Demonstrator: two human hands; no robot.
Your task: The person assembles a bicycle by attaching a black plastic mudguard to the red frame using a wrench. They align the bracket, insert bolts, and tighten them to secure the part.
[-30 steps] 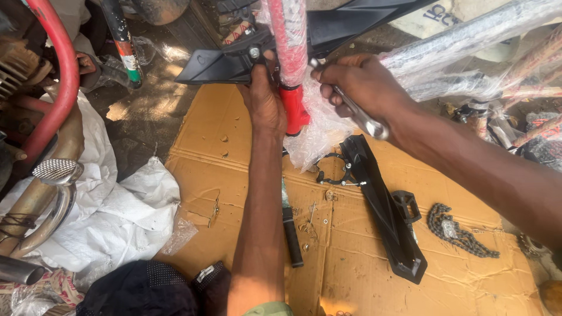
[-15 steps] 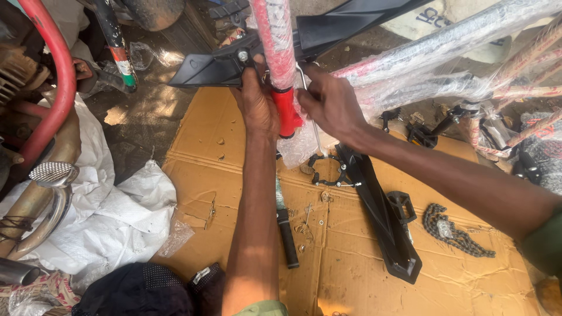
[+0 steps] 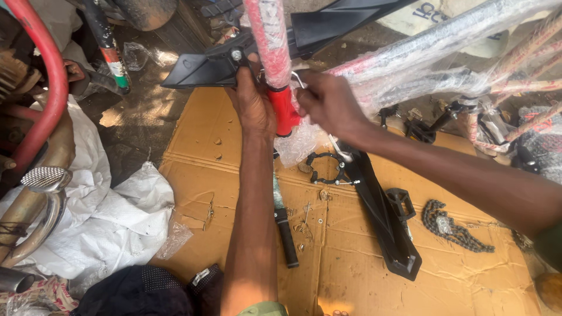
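Nearest the camera, flattened brown cardboard [image 3: 374, 275] covers the floor, carrying a black-handled tool [image 3: 287, 237], a long black plastic guard [image 3: 383, 222], a black pedal [image 3: 401, 203], a loose chain [image 3: 453, 227] and a small black toothed ring [image 3: 326, 169]. White sheeting [image 3: 99, 216] lies crumpled to the left.

Above these, both forearms reach up to a red frame tube [image 3: 275, 64] wrapped in clear film. The left hand [image 3: 253, 102] has its fingers closed round the tube and the black bracket [image 3: 205, 67] beside it, right by a small bolt head [image 3: 236, 55]. The right hand [image 3: 329, 105] has its fingers curled on a slim metal tool [image 3: 339, 149], apparently a wrench, whose tip meets the tube just beside the left hand.

Judging from this, the fastening goes best if the left hand keeps bracket and tube pressed squarely together while the right seats the wrench fully before turning, so it does not slip on the film.

Farther off, more wrapped frame tubes [image 3: 456, 47] slant right, and a red bar [image 3: 50, 88] curves at left.
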